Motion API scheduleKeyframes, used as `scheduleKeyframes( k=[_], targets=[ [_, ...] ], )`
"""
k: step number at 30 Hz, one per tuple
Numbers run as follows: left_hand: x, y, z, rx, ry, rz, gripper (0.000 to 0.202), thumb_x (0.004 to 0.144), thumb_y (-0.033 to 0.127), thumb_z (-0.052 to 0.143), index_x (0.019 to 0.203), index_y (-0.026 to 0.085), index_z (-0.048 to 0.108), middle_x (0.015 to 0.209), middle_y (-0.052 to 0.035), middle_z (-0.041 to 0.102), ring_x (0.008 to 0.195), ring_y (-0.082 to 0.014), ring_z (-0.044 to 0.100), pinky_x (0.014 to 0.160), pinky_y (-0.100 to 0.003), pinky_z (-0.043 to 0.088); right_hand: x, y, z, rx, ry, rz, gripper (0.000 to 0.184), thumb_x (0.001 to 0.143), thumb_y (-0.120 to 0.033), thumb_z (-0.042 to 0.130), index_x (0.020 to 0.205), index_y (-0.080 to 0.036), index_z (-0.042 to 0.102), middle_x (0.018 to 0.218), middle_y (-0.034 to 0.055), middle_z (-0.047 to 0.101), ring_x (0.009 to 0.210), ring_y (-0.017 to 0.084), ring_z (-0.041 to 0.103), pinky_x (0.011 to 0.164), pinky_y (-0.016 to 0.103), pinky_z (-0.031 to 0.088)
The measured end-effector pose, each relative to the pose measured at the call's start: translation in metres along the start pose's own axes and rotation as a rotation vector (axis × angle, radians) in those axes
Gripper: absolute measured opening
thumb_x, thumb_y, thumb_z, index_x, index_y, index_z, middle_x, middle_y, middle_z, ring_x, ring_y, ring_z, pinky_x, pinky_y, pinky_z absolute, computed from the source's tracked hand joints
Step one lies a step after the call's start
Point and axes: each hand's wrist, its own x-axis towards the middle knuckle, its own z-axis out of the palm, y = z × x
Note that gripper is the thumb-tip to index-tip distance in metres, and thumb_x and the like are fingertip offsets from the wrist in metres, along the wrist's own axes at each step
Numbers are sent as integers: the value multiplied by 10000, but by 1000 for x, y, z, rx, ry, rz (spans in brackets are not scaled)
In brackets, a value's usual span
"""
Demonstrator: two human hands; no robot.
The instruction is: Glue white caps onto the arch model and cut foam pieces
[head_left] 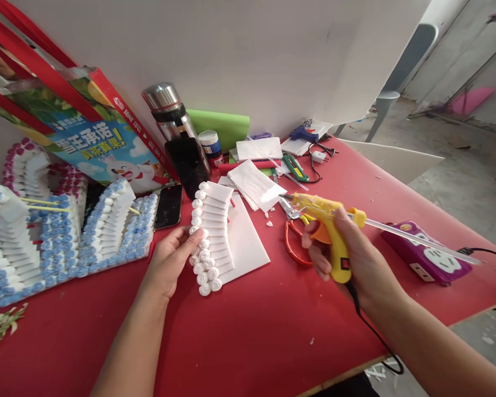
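Note:
In my right hand [355, 259] is a yellow hot glue gun [334, 231], its nozzle pointing left and a clear glue stick [417, 238] jutting from its back. My left hand [176, 256] pinches the left edge of a white curved stair model [215, 220], thumb on its white rosettes [204, 264]. The rosettes run along the left side of the steps. A white board [248, 242] lies under the model, on the red table. Just left of the glue gun lie orange-handled scissors [293, 242], partly hidden by my fingers.
Blue-and-white stair models [111, 231] stand at left, before a printed bag [103, 138]. A phone [168, 206] lies flat; another phone [189, 162] leans on a steel thermos [165, 107]. White sheets [256, 184] lie behind. A purple power strip [427, 253] sits at right.

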Motion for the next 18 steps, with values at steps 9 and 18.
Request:
scheduleKeyframes(
  k=[9, 18],
  targets=[
    [0, 0, -2, 14, 2, -17, 486, 728, 505, 787, 1106, 212, 703, 1048, -54, 737, 1016, -234, 652, 860, -294, 497, -3, 8, -36, 25, 201, -42, 395, 927, -586, 506, 935, -229, 675, 752, 36, 623, 466, 91, 450, 439, 237, 424],
    [4, -3, -8, -3, 29, -31, 466, 763, 566, 736, 1071, 219, 703, 904, -27, 718, 953, -200, 618, 864, -285, 466, 1, 8, -63, -6, 346, -39, 432, 860, -588, 626, 911, -164, 689, 593, 14, 561, 473, 107, 499, 434, 217, 426]
  ],
)
